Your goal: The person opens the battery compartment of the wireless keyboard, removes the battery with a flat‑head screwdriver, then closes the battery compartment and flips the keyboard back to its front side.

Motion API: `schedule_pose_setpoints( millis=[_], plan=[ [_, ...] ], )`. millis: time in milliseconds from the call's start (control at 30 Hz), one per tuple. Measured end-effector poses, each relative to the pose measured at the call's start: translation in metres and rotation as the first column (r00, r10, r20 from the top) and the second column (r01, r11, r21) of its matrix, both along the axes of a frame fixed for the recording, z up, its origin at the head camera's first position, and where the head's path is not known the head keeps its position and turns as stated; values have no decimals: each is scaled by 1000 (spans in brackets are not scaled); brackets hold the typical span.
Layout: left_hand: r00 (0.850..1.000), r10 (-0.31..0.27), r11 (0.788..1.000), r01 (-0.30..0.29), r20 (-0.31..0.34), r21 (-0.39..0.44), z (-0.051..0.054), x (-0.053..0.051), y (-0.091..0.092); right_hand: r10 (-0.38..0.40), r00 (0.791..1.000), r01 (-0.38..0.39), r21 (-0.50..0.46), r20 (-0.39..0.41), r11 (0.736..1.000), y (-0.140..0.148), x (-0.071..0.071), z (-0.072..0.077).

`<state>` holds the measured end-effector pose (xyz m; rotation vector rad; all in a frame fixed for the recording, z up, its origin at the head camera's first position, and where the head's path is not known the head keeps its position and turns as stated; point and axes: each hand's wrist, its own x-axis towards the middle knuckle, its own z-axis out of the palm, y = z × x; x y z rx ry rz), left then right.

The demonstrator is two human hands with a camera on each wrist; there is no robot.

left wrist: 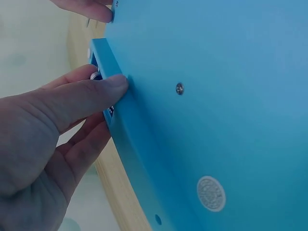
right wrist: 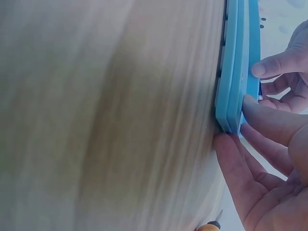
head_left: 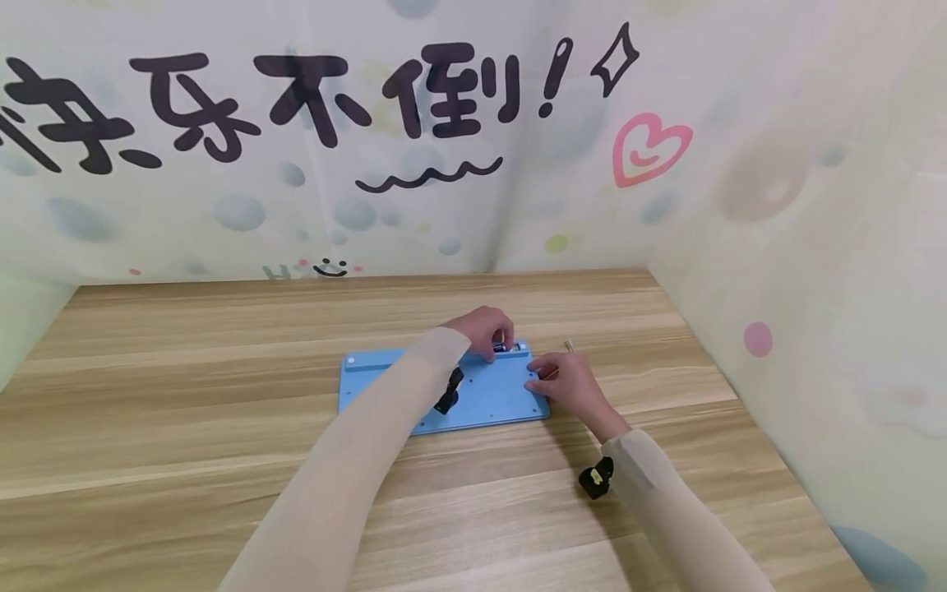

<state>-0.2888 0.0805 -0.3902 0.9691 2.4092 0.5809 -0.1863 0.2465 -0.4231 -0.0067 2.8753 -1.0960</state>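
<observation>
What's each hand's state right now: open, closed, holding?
Left hand: at the battery compartment; whether it grips a battery cannot be told.
Right hand: holding the blue keyboard by its edge.

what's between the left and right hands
The head view shows part of the blue keyboard there, its battery slot by the left hand.

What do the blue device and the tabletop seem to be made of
The blue device looks like matte plastic, judging by its even color and soft, diffuse shading. The tabletop could be wood or wood-look laminate: striped grain, slight sheen.
</observation>
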Motion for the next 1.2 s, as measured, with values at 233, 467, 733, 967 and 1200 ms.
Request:
schedule_pose_setpoints(
  millis=[233, 467, 733, 967, 1200],
  plan=[
    [1000, -21, 1000, 22, 19, -14, 3, -1, 1, -13, 1000, 13, 4, 25, 1000, 0, 0, 0],
    [997, -63, 996, 61, -34, -60, -3, -4, 1, -14, 1000, 14, 12, 15, 1000, 1, 1, -1],
    [998, -63, 996, 62, -12, -63, -1, -5, 3, -17, 1000, 18, -21, 11, 1000, 1, 1, -3],
    [997, -76, 993, 75, 1, -93, 2, -8, 6, -9, 1000, 10, -24, 10, 1000, 0, 0, -3],
    [996, -90, 994, 89, -15, -66, 0, -10, 7, -13, 1000, 13, -32, 17, 999, 1, 1, -1]
  ],
)
